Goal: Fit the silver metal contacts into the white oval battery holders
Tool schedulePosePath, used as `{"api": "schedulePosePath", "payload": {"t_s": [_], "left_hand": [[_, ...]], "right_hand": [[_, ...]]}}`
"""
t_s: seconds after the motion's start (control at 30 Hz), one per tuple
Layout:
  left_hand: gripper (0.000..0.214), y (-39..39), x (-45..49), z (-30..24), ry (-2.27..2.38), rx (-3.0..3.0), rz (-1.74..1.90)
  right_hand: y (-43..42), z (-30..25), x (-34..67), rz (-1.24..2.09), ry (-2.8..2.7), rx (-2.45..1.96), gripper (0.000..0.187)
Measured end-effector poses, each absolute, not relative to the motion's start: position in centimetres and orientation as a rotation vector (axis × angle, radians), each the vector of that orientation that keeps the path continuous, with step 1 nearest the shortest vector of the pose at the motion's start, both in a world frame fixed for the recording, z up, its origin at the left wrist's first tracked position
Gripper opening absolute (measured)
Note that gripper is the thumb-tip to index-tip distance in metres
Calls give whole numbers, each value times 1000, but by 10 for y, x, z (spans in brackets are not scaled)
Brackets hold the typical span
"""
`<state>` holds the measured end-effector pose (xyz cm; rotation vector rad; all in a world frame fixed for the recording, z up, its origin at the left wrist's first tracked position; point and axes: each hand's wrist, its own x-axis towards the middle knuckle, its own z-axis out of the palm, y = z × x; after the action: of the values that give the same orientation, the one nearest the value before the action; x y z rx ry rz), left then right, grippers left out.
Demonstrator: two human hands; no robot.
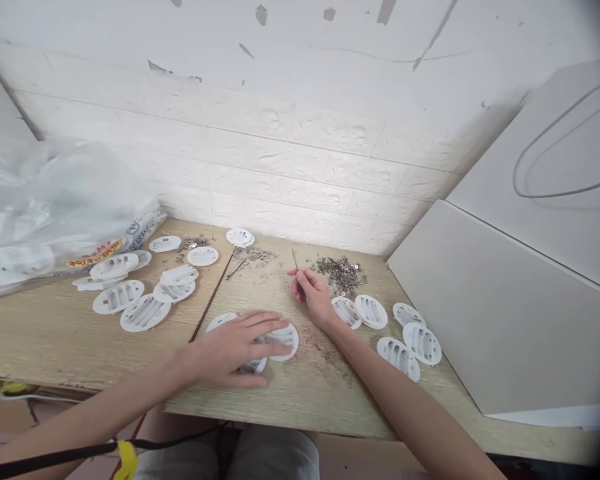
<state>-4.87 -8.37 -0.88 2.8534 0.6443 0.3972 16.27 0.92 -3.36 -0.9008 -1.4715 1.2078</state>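
My left hand [240,347] lies flat, fingers stretched out, over a white round plastic battery holder [284,339] on the wooden board [300,393]; a second white holder [220,321] peeks out behind it. My right hand [311,292] is pinched closed on a thin metal tool [295,259] that points away from me. It rests beside a heap of small metal contacts [341,272].
Several white holders [405,337] lie to the right of my right arm, and several more [140,293] on the left by a clear plastic bag [50,207]. Another scatter of metal bits [257,257] and tweezers [236,268] lie near the brick wall. A grey box [505,313] stands at right.
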Motion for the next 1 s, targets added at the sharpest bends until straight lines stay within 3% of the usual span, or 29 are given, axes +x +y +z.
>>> {"api": "schedulePosePath", "payload": {"t_s": [0.23,0.47,0.77,1.0], "left_hand": [[43,-57,-48,2,834,2792,396],[84,-34,-27,8,943,2737,211],[64,-23,-41,4,938,2412,627],[71,-19,-41,-5,1120,2219,959]], "right_hand": [[9,-27,170,564,-1598,-1117,28],[13,-6,192,72,-1803,-1293,21],[23,11,243,277,-2197,-1741,19],[24,3,239,243,-2257,-1771,14]]}}
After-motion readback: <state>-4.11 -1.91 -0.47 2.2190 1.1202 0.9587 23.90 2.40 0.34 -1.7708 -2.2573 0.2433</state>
